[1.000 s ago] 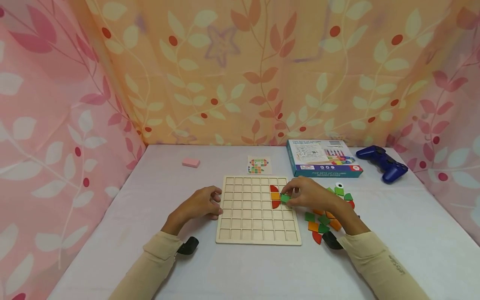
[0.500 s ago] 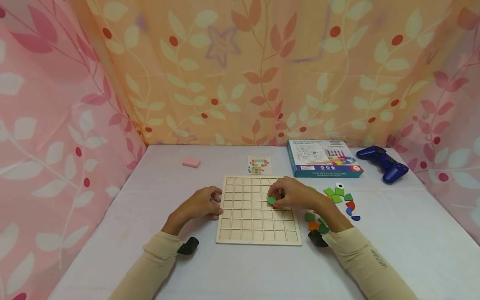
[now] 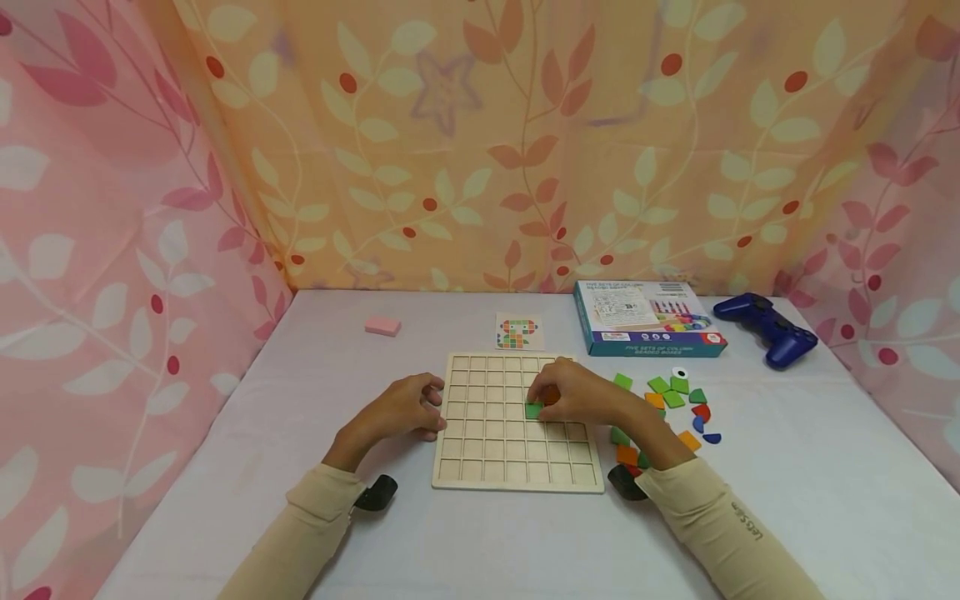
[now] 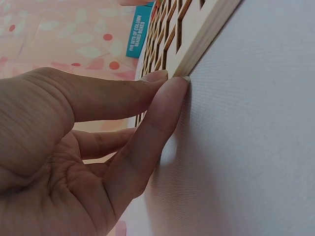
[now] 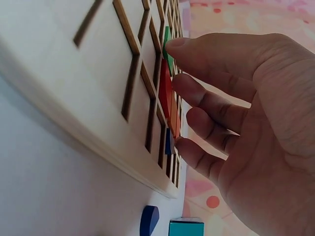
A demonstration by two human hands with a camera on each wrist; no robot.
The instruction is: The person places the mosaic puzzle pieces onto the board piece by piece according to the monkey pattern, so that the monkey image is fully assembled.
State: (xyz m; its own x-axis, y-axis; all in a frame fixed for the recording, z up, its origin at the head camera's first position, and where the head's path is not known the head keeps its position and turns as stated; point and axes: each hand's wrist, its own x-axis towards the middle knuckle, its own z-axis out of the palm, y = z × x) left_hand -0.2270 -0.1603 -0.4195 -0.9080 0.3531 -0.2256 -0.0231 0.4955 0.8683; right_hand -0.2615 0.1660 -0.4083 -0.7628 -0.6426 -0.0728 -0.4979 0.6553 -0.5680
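A wooden grid board (image 3: 484, 450) lies flat on the table in the head view. At its left edge, my left hand (image 3: 405, 406) holds the rim with its fingertips, seen close in the left wrist view. Over the board's right half, my right hand (image 3: 581, 393) pinches a green square tile (image 3: 533, 412) at a grid cell. The right wrist view shows the thumb on this green tile. Beside it sit a red piece (image 5: 165, 91) and a blue piece (image 5: 168, 141) in the grid, below the curled fingers. My right hand mostly hides these pieces in the head view.
Loose tiles, among them a light green square (image 3: 674, 399), lie right of the board. Behind it is a pattern card (image 3: 516, 333). A pink block (image 3: 382, 326), a toy box (image 3: 648, 317) and a blue game controller (image 3: 765, 329) stand farther back, before a floral curtain (image 3: 480, 167).
My right hand has carried the green tile leftward from the board's right side, past the red and orange pieces, and lowered it to a cell. My left hand stays at the board's edge.
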